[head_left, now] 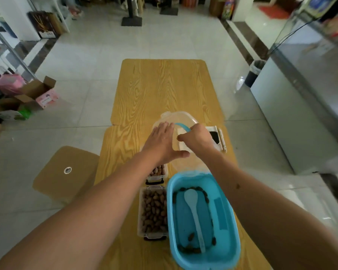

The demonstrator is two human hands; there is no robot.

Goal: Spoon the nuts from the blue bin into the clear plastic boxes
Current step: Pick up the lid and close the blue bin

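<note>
Blue bin (228,217) sat at the near right of the wooden counter (164,84) with a white spoon (195,213) lying in it and only a few nuts (191,249) left along the edges; two clear boxes of nuts, one near (153,211) and one farther (158,171), stood just left of it; left hand (162,141) was spread flat over a big clear container (180,117) (fingers straight); right hand (197,138) was curled around a blue handle (182,127).

Wooden table (156,90), blue bin (230,227), two nut-filled clear boxes (153,211), large clear lidded tub (181,117)
</note>
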